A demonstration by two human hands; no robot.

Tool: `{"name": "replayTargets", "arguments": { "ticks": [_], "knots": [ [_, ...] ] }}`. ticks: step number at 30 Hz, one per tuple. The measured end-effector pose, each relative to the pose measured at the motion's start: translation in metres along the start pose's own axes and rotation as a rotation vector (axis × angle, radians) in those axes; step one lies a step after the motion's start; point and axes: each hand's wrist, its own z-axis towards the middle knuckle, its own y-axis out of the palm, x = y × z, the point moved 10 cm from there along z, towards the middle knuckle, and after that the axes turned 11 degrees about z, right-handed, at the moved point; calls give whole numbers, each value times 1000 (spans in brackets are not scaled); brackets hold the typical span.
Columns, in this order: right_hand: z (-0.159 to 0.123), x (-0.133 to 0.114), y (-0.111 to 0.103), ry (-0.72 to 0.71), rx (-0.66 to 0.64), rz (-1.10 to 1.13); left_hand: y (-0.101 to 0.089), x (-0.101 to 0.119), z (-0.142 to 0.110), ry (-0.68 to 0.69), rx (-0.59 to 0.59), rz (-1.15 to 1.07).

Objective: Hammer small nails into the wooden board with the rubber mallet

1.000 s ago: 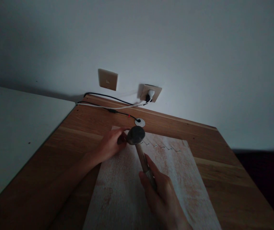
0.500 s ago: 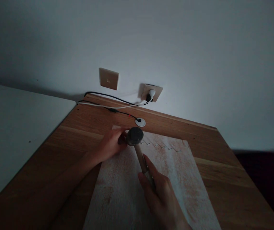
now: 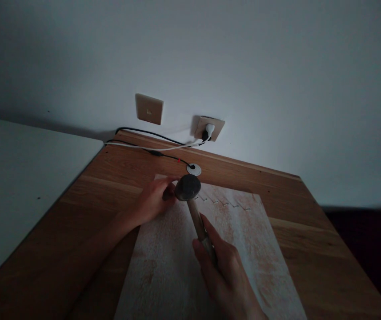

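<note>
My right hand (image 3: 225, 269) is wrapped round the handle of a hammer with a dark, rounded head, likely a mallet (image 3: 188, 187). That head hangs over the upper part of a whitish, worn wooden board (image 3: 177, 262). Just left of it, my left hand (image 3: 158, 198) is closed near the board's top left edge, its fingertips partly hidden behind the mallet head. What those fingers pinch, if anything, I cannot make out. A row of several nails (image 3: 225, 204) stands in the board to the right of the head, casting thin shadows.
The board lies on a brown wooden tabletop (image 3: 310, 253). Behind it are a round cable grommet (image 3: 194, 170), black and white cables (image 3: 153, 146), a wall socket (image 3: 209, 128) with plugs and a blank wall plate (image 3: 149, 109). A white panel (image 3: 26, 191) borders the left.
The mallet head has risen very slightly. Both hands otherwise keep their places, and the whole view has shifted a little.
</note>
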Motion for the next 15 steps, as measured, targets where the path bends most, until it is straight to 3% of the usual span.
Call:
{"name": "replayTargets", "arguments": {
  "ticks": [7,15],
  "knots": [
    [5,5,8,-51,-119,-19,-2,3,-1,30,23,18],
    [4,12,4,-10,-73,-29,-3,1,0,3,23,12]
  ]
}}
